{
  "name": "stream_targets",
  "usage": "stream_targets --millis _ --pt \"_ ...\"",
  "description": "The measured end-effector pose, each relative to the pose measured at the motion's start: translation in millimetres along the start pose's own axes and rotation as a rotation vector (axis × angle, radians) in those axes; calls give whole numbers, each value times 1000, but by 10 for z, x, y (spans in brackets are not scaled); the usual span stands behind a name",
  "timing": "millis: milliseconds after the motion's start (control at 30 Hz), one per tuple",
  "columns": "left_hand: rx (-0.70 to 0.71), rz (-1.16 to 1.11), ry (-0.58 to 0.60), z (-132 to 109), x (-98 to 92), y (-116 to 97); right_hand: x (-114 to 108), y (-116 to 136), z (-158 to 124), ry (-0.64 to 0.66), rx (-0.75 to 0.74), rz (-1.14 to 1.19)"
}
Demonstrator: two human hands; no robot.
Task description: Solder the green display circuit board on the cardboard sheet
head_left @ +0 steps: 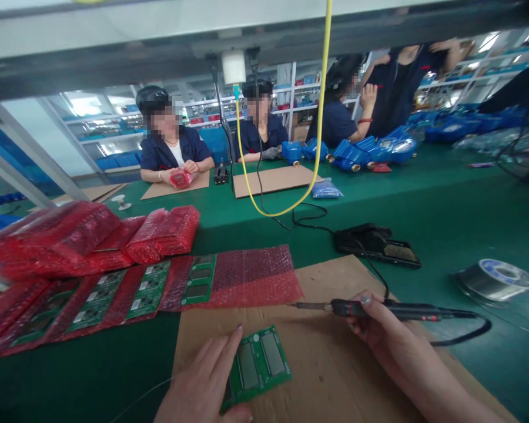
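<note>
A green circuit board (260, 358) with rectangular display panels lies on the brown cardboard sheet (317, 358). My left hand (207, 376) grips its left side, with the fingers along the upper left edge and the thumb by the lower edge. The hand covers part of the board. A thin wire (143, 395) trails leftward from near that hand. My right hand (379, 335) is closed around a soldering iron (405, 311). The iron's tip points left, above the cardboard and apart from the board.
More circuit boards (147, 288) lie on red bubble wrap (258, 276), beside stacked red packets (163, 232). An iron stand (374, 244) and solder spool (496, 279) sit to the right. A yellow cable (321, 106) hangs ahead. Co-workers sit across the green table (458, 205) near blue housings (357, 153).
</note>
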State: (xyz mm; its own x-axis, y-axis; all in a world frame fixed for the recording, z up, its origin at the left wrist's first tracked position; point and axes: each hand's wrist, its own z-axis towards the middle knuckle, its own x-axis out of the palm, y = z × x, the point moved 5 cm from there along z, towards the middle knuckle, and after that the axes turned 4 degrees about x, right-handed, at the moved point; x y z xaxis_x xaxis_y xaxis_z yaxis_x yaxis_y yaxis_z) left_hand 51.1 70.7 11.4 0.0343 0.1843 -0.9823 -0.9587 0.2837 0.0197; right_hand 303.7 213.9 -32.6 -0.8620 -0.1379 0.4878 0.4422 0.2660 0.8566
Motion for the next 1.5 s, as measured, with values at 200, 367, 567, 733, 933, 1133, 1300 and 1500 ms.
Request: stream_targets --millis 200,367,567,733,933,1133,1300,1500 --pt "153 142 -227 52 -168 -93 33 65 -23 -37 -69 -4" --pt "-134 -213 -309 -19 -314 144 65 147 -94 -1 -144 -39" --pt "-749 -799 -13 -78 -1 391 148 131 -257 75 -121 -187" --pt "-790 -819 56 -3 39 346 143 137 -303 178 -214 -397" --pt "-821 -779 81 4 41 340 71 82 -307 262 -301 -585" --pt "-852 -791 96 19 20 328 115 92 -335 276 -319 -689" --pt "-828 -806 103 -4 34 323 137 92 -319 317 -328 -707" --pt "-806 -773 89 7 29 327 124 86 -292 357 -348 -748"
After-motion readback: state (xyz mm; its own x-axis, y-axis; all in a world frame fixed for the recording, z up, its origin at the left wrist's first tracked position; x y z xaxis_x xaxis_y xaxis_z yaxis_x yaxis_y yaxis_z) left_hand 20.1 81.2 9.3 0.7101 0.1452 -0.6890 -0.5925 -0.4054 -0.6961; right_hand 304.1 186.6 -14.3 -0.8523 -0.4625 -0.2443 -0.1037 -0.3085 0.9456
